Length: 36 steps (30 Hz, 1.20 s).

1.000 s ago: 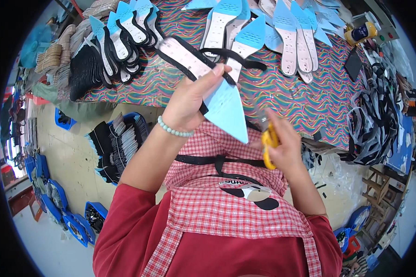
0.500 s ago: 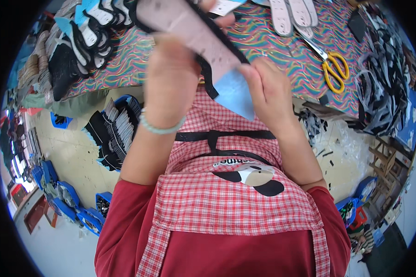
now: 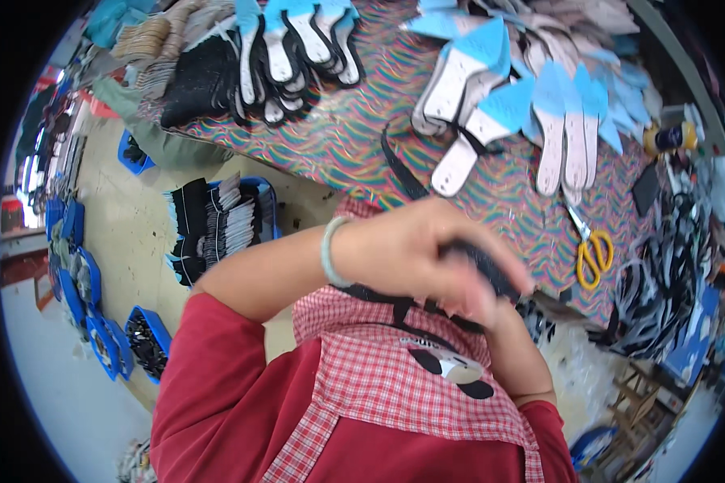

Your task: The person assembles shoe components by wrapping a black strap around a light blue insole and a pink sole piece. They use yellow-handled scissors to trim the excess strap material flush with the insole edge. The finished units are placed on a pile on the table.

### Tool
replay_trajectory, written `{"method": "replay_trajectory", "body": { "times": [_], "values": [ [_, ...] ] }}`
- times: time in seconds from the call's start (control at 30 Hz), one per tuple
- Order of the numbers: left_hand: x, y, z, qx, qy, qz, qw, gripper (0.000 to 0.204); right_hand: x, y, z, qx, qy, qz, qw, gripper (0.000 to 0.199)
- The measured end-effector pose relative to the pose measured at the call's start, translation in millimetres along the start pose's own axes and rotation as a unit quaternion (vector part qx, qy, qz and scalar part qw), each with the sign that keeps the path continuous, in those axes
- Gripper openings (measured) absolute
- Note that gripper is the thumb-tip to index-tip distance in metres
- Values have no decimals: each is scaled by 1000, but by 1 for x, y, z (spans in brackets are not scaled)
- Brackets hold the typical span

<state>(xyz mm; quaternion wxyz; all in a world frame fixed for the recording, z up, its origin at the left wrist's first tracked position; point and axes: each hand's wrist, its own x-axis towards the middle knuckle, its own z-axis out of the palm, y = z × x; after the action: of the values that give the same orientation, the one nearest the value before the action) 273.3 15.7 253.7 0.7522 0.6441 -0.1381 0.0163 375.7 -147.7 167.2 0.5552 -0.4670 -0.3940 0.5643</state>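
My left hand (image 3: 419,249), with a pale green bangle on its wrist, reaches across my front, its curled fingers blurred by motion. A black strip (image 3: 483,266) shows between its thumb and fingers, seemingly gripped there. Beyond the knuckles, a black tail (image 3: 399,165) runs up onto the table; whether both belong to one piece I cannot tell. My right hand is hidden behind the left, leaving only its forearm (image 3: 519,354) visible. Close beyond the hands lies a white sole-shaped piece with a blue end (image 3: 457,163), a thin black strip across it.
Several blue-and-white pieces (image 3: 560,145) lie at the right of the wavy-patterned table (image 3: 362,145); black-edged ones (image 3: 278,56) lie at its left. Yellow-handled scissors (image 3: 594,258) rest near the right edge beside a heap of black strips (image 3: 660,274). Blue bins (image 3: 149,342) stand on the floor.
The view has swung right, bringing more of the table in. My left hand has come down and across in front of my right. The pink-and-blue piece I held no longer shows.
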Motion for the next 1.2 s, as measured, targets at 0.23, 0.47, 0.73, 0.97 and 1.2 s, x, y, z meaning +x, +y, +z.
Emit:
{"method": "replay_trajectory", "body": {
  "times": [0.23,0.47,0.73,0.97,1.2],
  "values": [
    [-32,45,-193,819,-58,-169,545,62,79,-23,-88,-602,325,-184,705,42],
    [-6,-19,-161,544,234,-119,797,40,5,-50,-27,-366,323,-206,848,12],
    [124,-118,-78,690,258,-88,670,74,-52,-92,-4,-35,5,-39,999,15],
    [74,-64,-101,-48,282,-113,951,50,-74,-65,-34,-143,427,-59,891,25],
    [22,-4,-39,-165,307,-158,924,34,9,-73,-30,89,245,-78,962,8]
  ]
}}
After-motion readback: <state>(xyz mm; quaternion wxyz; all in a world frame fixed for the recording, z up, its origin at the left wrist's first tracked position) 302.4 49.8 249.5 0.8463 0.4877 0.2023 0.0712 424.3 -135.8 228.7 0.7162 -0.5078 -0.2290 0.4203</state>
